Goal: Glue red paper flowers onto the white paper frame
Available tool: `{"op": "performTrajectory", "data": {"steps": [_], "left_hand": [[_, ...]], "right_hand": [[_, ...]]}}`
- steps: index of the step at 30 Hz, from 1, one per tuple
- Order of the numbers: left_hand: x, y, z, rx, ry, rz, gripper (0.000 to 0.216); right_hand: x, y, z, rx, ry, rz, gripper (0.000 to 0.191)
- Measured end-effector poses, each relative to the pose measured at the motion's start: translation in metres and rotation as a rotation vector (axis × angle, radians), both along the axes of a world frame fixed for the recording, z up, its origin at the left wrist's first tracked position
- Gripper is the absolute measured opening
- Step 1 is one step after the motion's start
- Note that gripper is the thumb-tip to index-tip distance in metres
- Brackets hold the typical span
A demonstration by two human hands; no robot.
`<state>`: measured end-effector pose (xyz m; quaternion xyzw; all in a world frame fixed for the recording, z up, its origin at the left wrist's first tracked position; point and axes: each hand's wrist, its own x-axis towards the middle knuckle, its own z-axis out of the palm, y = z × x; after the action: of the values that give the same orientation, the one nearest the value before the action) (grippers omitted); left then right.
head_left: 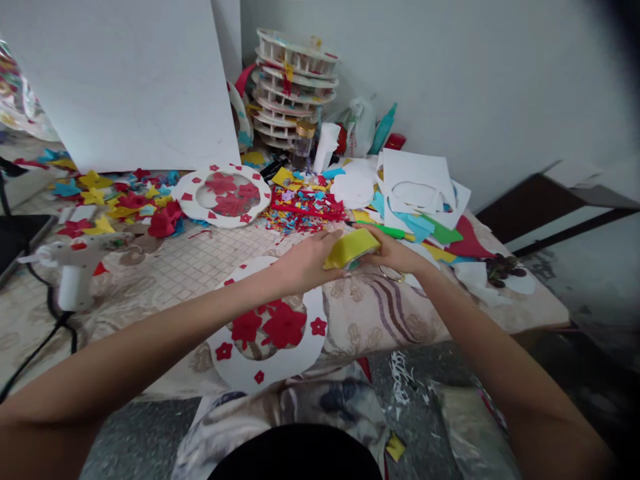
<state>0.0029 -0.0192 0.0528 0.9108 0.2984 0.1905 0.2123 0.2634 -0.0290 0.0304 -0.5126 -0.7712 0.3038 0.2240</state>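
Observation:
A folded piece of yellow foam sheet (351,248) is gripped between both hands above the low table. My left hand (310,257) pinches its left end, fingers closed. My right hand (395,252) closes on its right end and top edge. Just below my left forearm lies a white foam ring (305,357) with red flowers glued in its middle. A second white ring with red flowers (197,208) lies farther back on the table.
A white glue gun (75,263) with a black cord stands at left. Red, yellow and blue foam flowers (125,203) and scraps litter the back. A stack of white rings (295,87), white paper sheets (420,183) and a large white board (125,80) stand behind.

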Motion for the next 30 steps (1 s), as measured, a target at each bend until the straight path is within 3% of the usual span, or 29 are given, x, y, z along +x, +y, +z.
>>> {"op": "performTrajectory", "data": {"steps": [2,5,8,11,16,20,24,27,30], "left_hand": [[0.011,0.0,0.0,0.011,0.024,0.017,0.055],[0.017,0.003,-0.001,-0.002,0.06,0.048,0.044],[0.015,0.006,0.0,0.004,0.059,0.044,0.042],[0.014,0.008,0.003,-0.008,0.07,0.043,0.039],[0.016,0.011,0.005,-0.026,0.06,0.03,0.037],[0.017,0.013,0.006,-0.039,0.059,0.02,0.035],[0.017,0.014,0.006,-0.05,0.071,0.02,0.037],[0.017,0.015,0.007,-0.05,0.068,0.019,0.038],[0.017,0.016,0.008,-0.045,0.075,0.008,0.037]], "right_hand": [[0.013,-0.006,0.004,-0.032,-0.084,0.01,0.067],[0.032,-0.019,0.003,-0.077,-0.309,0.01,0.035],[0.041,-0.033,-0.005,0.024,-0.524,-0.097,0.017],[0.038,-0.041,-0.014,0.15,-0.595,-0.226,0.015],[0.039,-0.039,-0.022,0.177,-0.637,-0.311,0.021],[0.045,-0.036,-0.022,0.157,-0.598,-0.285,0.022],[0.049,-0.044,-0.017,0.039,-0.449,-0.335,0.025],[0.057,-0.064,-0.008,-0.126,-0.231,-0.414,0.03],[0.059,-0.096,-0.002,-0.379,0.004,-0.385,0.031]]}}
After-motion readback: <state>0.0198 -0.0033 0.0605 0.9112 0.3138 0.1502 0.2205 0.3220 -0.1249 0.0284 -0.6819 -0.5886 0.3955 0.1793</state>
